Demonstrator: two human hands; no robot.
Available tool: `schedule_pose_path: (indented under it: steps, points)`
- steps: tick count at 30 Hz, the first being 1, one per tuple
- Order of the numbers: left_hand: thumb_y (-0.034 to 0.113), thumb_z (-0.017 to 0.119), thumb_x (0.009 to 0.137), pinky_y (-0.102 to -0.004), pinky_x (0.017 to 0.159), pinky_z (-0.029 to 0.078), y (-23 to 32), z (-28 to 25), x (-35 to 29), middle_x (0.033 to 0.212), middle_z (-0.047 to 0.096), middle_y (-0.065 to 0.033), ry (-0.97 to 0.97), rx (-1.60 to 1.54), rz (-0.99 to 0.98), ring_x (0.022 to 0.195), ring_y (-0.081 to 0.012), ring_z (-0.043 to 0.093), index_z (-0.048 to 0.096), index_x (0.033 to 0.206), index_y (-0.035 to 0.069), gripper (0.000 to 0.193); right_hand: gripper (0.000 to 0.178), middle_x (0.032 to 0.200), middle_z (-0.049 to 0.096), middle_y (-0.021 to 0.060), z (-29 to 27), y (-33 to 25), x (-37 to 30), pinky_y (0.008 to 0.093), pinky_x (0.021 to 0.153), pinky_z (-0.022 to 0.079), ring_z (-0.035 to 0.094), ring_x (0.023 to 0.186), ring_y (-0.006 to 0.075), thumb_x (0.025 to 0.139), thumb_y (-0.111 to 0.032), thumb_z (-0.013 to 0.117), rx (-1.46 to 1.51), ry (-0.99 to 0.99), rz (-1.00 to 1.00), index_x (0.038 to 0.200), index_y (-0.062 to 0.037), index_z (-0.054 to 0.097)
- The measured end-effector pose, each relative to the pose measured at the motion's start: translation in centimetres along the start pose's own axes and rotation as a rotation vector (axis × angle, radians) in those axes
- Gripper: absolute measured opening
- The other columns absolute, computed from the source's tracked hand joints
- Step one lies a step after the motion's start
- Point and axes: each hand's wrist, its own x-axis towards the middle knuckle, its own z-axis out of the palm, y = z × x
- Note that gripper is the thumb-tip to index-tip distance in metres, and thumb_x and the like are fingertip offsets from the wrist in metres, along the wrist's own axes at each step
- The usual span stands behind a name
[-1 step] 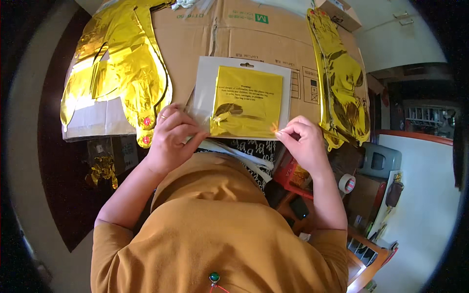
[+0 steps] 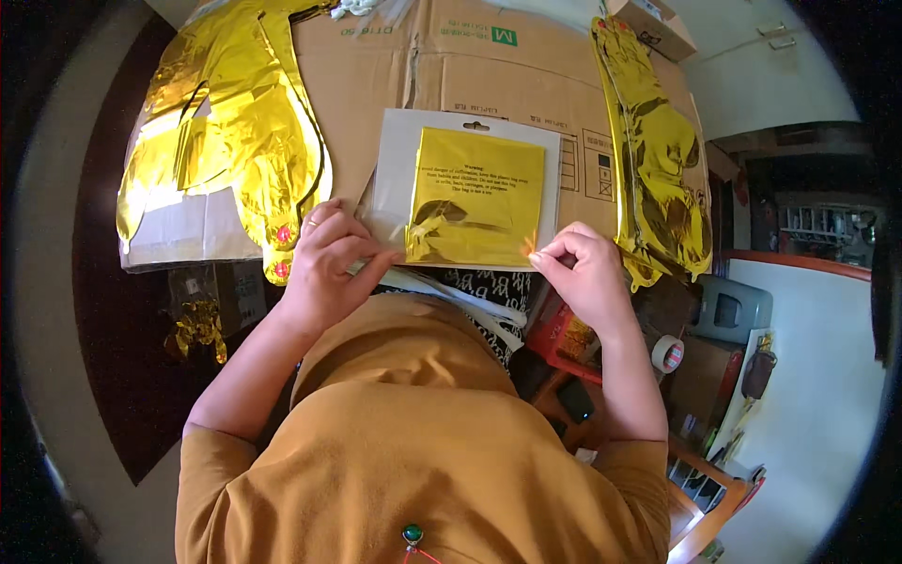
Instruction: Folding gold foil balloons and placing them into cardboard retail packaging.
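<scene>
A clear plastic bag [image 2: 390,202] with a white hang-hole card [image 2: 451,120] lies on brown cardboard. Inside it is a folded gold foil piece [image 2: 479,197], with dark print visible over it. At the bag's lower left corner, my left hand [image 2: 334,258] is closed, thumb and fingertips pinching the near edge. My right hand [image 2: 584,273] pinches the lower right part between thumb and forefinger. A small orange patch shows by those fingertips; I cannot tell whether it is a strip or a reflection.
Large gold foil balloons [image 2: 211,122] lie flat on the cardboard [image 2: 357,75] at left, another gold foil balloon [image 2: 658,150] at right. Below right are a tape roll [image 2: 668,354], a red box [image 2: 562,336] and a grey-blue plastic stool [image 2: 733,308]. White strips [image 2: 460,299] lie near my lap.
Hardly anything differs. The bag and both hands stay in nearly the same place.
</scene>
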Motion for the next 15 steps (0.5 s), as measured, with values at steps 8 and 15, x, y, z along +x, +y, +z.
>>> schedule_pose_path:
  steps: [8,15]
  points:
    - [0.011,0.084,0.070,-0.0419,0.079,0.044,1.1,0.2,0.9,0.078,0.055,-0.0066,0.001,0.141,-0.172,0.078,-0.0281,0.055,0.060,0.084,0.007,0.029,0.037,0.087,0.060,0.0093,0.2,-0.9,-0.3,0.0404,0.074,0.049,0.060,0.079,0.0266,0.077,-0.018,0.081,-0.406,0.108,0.077,0.104,-0.0035,0.061]
    - [0.015,0.086,0.073,-0.0405,0.078,0.048,1.0,-0.1,1.7,0.086,0.057,-0.0107,-0.052,0.195,-0.319,0.083,-0.0295,0.056,0.059,0.109,0.006,0.046,0.059,0.133,0.046,0.0200,4.6,-4.2,-2.5,0.0554,0.104,0.040,0.048,0.123,0.0393,0.081,-0.013,0.073,-0.490,0.367,-0.295,0.135,-0.0042,0.050]
